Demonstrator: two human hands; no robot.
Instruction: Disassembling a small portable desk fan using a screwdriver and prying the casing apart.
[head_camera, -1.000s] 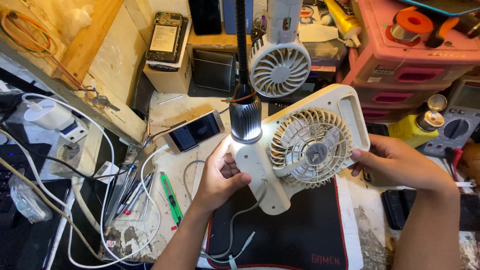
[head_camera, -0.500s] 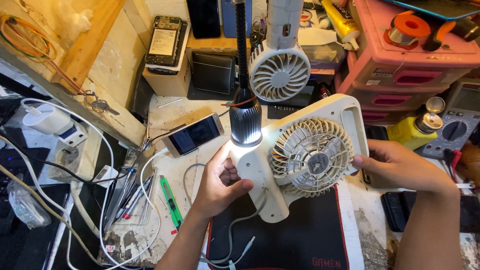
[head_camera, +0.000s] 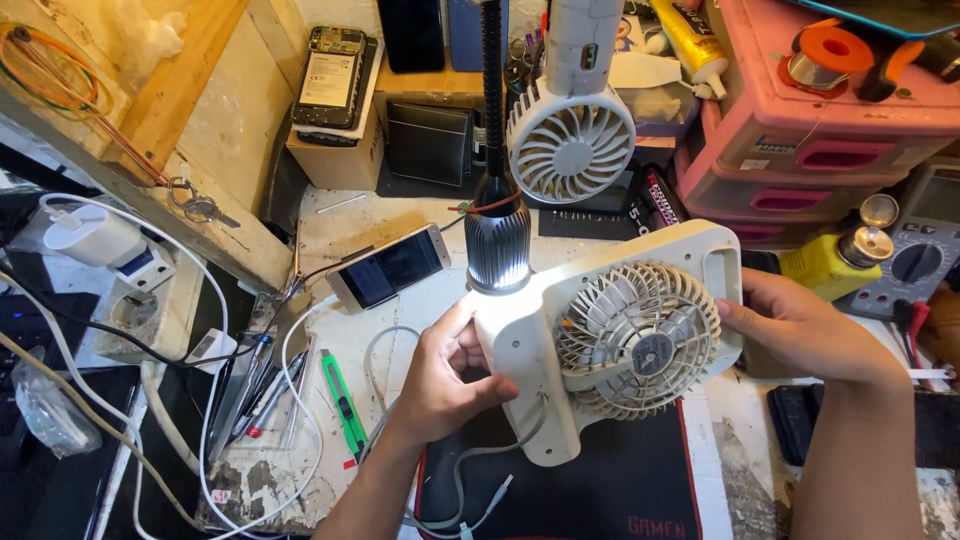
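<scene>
Two fans in view: one cream portable fan held tilted above the bench, round grille toward the camera, and one smaller white fan standing behind it. Left hand clasped around the held fan's lower left edge, thumb up beside the lit bulb of the gooseneck lamp. Right hand gripping the fan's right edge just below the handle cut-out. One white cable trailing from the fan's lower end onto one black mat. Two phones: one silver phone flat on the bench, one opened phone on a cardboard box. One green utility knife left of the mat. Little free room: pink drawers close on the right, wooden frame and white cables on the left, lamp touching or nearly touching the fan's top left corner.
</scene>
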